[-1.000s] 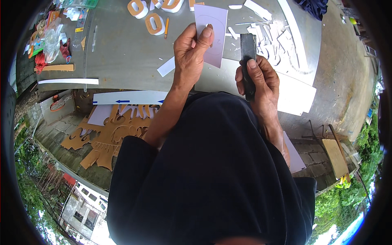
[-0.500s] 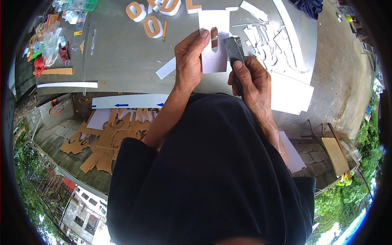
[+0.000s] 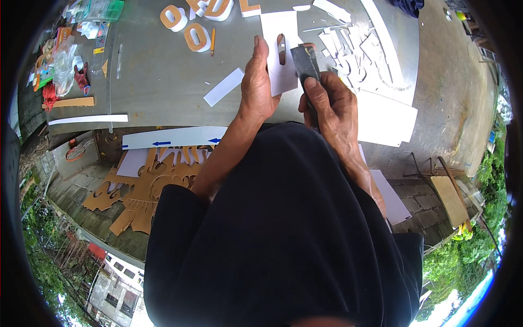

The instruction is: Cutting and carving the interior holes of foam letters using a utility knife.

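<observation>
My left hand supports a white board with a narrow oval hole cut through it. Its thumb points up along the board's left edge, and the other fingers are mostly hidden behind the board. My right hand grips a dark, flat block, which looks like a sanding block, with the thumb on top. The block's upper end is at the board's right edge; whether they touch I cannot tell. Beyond the hands, several white letters with brown faces, one an O, lie by a pencil.
White offcuts lie in a heap on the grey table, right of the board. A loose white strip rests left of my left hand. Plastic bags and tools crowd the far left. Cut brown sheets lie below the table edge.
The left thumb has lifted off the board's face to its left edge, and fingers now show below the board. Board and block have shifted slightly left in view.
</observation>
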`<move>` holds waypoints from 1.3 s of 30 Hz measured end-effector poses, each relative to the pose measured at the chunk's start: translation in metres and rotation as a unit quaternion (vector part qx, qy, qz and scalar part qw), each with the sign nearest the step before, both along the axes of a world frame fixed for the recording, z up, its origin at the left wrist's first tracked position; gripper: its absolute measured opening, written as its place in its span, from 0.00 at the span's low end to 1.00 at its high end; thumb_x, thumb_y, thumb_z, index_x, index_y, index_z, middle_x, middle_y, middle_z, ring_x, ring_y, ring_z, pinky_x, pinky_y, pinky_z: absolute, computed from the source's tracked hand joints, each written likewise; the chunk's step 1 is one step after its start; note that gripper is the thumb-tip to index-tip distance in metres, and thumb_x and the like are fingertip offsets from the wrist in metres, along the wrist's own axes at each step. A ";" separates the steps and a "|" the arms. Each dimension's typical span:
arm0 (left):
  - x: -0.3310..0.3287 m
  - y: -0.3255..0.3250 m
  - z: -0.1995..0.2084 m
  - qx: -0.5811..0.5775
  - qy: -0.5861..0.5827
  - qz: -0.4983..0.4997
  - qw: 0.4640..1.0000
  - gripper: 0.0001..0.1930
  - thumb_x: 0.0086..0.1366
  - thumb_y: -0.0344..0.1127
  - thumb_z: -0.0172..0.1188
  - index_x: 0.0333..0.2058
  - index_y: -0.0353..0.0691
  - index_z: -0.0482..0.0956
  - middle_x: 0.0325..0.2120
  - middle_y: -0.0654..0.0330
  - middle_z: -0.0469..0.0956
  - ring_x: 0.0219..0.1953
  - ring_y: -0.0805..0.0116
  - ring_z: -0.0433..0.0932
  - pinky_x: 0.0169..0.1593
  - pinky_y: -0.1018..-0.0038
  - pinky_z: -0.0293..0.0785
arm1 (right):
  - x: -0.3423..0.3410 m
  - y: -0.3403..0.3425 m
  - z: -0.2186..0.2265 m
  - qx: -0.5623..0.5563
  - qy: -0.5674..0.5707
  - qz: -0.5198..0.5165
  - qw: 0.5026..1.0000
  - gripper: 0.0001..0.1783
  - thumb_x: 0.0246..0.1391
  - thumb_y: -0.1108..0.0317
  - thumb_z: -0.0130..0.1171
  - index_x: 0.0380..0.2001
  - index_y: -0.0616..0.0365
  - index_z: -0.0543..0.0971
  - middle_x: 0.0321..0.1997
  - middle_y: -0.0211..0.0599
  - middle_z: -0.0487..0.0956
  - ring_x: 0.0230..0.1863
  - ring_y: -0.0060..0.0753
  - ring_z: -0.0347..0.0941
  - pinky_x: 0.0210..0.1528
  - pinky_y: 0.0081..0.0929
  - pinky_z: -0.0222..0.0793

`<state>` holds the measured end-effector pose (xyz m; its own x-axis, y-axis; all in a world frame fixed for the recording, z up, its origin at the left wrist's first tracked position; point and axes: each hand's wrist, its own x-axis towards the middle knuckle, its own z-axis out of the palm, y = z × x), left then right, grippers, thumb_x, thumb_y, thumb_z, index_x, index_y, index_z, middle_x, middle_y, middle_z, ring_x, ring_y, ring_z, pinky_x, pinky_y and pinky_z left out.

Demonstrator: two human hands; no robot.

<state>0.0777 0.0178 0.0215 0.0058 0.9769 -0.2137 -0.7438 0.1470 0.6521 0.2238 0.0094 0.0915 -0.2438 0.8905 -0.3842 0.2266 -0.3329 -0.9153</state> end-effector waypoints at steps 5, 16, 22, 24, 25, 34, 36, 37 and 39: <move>0.001 0.001 0.015 0.008 0.011 0.045 0.999 0.42 0.71 0.73 0.31 0.63 0.40 0.62 0.46 0.50 0.79 0.38 0.66 0.80 0.43 0.71 0.79 | 0.002 0.004 0.007 0.098 -0.095 -0.010 0.991 0.16 0.66 0.61 0.57 0.34 0.66 0.78 0.17 0.36 0.78 0.15 0.26 0.74 0.20 0.27 0.68; -0.003 -0.002 0.006 0.023 0.053 0.026 0.998 0.41 0.71 0.72 0.26 0.63 0.40 0.60 0.46 0.46 0.78 0.49 0.51 0.81 0.54 0.60 0.79 | -0.005 0.006 0.010 0.192 -0.168 0.072 0.964 0.10 0.64 0.67 0.59 0.33 0.65 0.76 0.14 0.45 0.76 0.15 0.41 0.77 0.19 0.37 0.68; -0.003 -0.006 0.006 0.021 0.137 0.028 0.990 0.40 0.72 0.72 0.28 0.57 0.39 0.67 0.44 0.50 0.78 0.46 0.58 0.81 0.51 0.64 0.78 | -0.012 0.005 0.005 0.270 -0.186 0.081 0.941 0.11 0.62 0.70 0.59 0.43 0.67 0.76 0.14 0.48 0.76 0.15 0.48 0.77 0.18 0.38 0.69; 0.001 -0.008 0.003 -0.059 0.170 0.093 0.979 0.39 0.73 0.71 0.28 0.55 0.39 0.69 0.43 0.53 0.77 0.44 0.61 0.80 0.50 0.66 0.78 | -0.013 0.004 0.002 0.284 -0.186 0.081 0.937 0.13 0.61 0.71 0.59 0.45 0.67 0.76 0.14 0.47 0.76 0.14 0.48 0.77 0.18 0.38 0.69; 0.001 -0.009 0.002 -0.059 0.170 0.094 0.979 0.39 0.73 0.71 0.28 0.55 0.39 0.69 0.43 0.53 0.77 0.44 0.61 0.80 0.50 0.66 0.78 | -0.014 0.004 -0.001 0.292 -0.196 0.087 0.932 0.12 0.61 0.71 0.59 0.45 0.66 0.76 0.13 0.47 0.76 0.14 0.48 0.77 0.18 0.39 0.69; 0.010 -0.013 0.006 0.046 0.211 0.074 0.974 0.43 0.73 0.70 0.24 0.68 0.39 0.60 0.56 0.57 0.72 0.56 0.67 0.71 0.62 0.68 0.66 | -0.019 0.004 -0.005 0.309 -0.203 0.102 0.923 0.09 0.60 0.72 0.59 0.40 0.65 0.75 0.16 0.51 0.77 0.17 0.51 0.78 0.20 0.41 0.70; 0.011 -0.015 0.001 0.044 0.234 0.072 0.969 0.43 0.74 0.69 0.22 0.70 0.39 0.58 0.59 0.57 0.70 0.59 0.67 0.70 0.64 0.69 0.64 | -0.016 0.001 -0.008 0.280 -0.167 0.095 0.941 0.08 0.60 0.72 0.59 0.39 0.65 0.76 0.17 0.52 0.77 0.18 0.52 0.78 0.20 0.41 0.70; 0.011 -0.013 0.000 0.044 0.234 0.073 0.969 0.43 0.74 0.69 0.22 0.70 0.39 0.58 0.59 0.57 0.70 0.59 0.67 0.70 0.64 0.69 0.64 | -0.013 0.000 -0.012 0.255 -0.150 0.089 0.951 0.07 0.60 0.73 0.59 0.38 0.66 0.76 0.18 0.52 0.77 0.18 0.52 0.78 0.21 0.41 0.69; 0.011 -0.011 0.001 0.032 0.216 0.065 0.974 0.45 0.73 0.70 0.22 0.73 0.35 0.46 0.51 0.54 0.76 0.51 0.68 0.77 0.56 0.73 0.72 | -0.013 0.002 -0.011 0.228 -0.133 0.082 0.961 0.06 0.60 0.73 0.59 0.37 0.66 0.76 0.18 0.52 0.77 0.18 0.52 0.78 0.21 0.40 0.69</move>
<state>0.0889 0.0068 0.0225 -0.1957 0.9747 -0.1077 -0.4072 0.0192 0.9131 0.2113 0.0109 0.0806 -0.3427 0.9389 -0.0317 0.4884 0.1493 -0.8597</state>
